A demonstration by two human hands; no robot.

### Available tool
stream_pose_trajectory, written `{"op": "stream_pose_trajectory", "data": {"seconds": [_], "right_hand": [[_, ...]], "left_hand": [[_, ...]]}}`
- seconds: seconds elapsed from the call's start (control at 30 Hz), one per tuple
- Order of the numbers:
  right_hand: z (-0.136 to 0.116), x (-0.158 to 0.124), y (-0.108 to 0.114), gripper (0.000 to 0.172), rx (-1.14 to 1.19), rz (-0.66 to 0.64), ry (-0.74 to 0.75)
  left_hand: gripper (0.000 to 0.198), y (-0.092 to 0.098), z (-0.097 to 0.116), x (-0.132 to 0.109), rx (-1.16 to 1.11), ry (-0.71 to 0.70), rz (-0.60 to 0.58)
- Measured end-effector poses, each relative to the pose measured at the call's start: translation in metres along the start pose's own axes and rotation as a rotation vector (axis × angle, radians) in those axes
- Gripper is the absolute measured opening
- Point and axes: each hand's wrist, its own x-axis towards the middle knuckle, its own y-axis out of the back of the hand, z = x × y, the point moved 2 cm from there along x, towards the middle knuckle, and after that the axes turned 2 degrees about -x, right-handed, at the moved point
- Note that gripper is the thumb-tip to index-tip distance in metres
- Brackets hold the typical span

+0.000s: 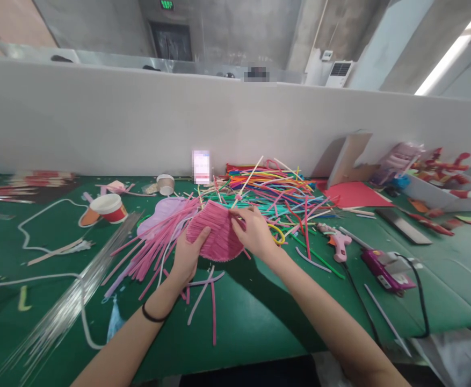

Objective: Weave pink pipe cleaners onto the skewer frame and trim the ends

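Note:
Both hands hold a rounded pink panel (215, 236) with ridged rows that look like pipe cleaners laid side by side. My left hand (189, 252) grips its left edge, the thumb lying across the front. At the upper right edge, my right hand (253, 228) pinches the panel between thumb and fingers; whether a small piece is also in that pinch cannot be made out. Loose pink pipe cleaners (154, 250) fan out behind and left of my left hand. Below the panel, a few pink and lilac pipe cleaners (213, 317) lie on the green table (259, 333).
Multicoloured pipe cleaners (275, 183) are heaped behind the panel. A pink glue gun (341, 244) and a purple power strip (388, 271) with a black cable lie right. Left are a red-and-white paper cup (109, 208) and metal wires (86, 274). A lit phone (202, 166) stands against the partition (138, 118).

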Motion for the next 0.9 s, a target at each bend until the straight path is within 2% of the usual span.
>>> {"op": "stream_pose_trajectory", "data": {"seconds": [0.13,0.27,0.37,0.47,0.6,0.7,0.9], "right_hand": [[0.012,-0.007,0.018,0.03,-0.165,0.021,-0.069],[0.027,-0.024,0.029,0.014,-0.314,-0.123,-0.156],[0.03,-0.033,0.031,0.015,-0.37,-0.137,-0.202],[0.026,-0.034,0.035,0.019,-0.276,-0.092,-0.194],[0.022,-0.023,0.047,0.021,-0.028,0.006,-0.111],[0.021,-0.015,0.052,0.021,0.123,-0.026,-0.118],[0.015,-0.004,0.046,0.021,0.209,-0.074,-0.097]], "left_hand": [[0.042,0.003,-0.001,0.002,-0.026,-0.016,0.064],[0.041,0.005,0.001,0.005,-0.034,-0.054,0.075],[0.041,0.005,0.001,0.005,-0.013,-0.052,0.074],[0.042,0.005,0.0,0.006,-0.017,-0.024,0.063],[0.043,0.006,0.0,0.007,-0.03,0.053,0.015],[0.044,0.007,0.0,0.007,-0.046,0.115,-0.014],[0.05,0.008,0.001,0.007,-0.014,0.151,-0.08]]}}
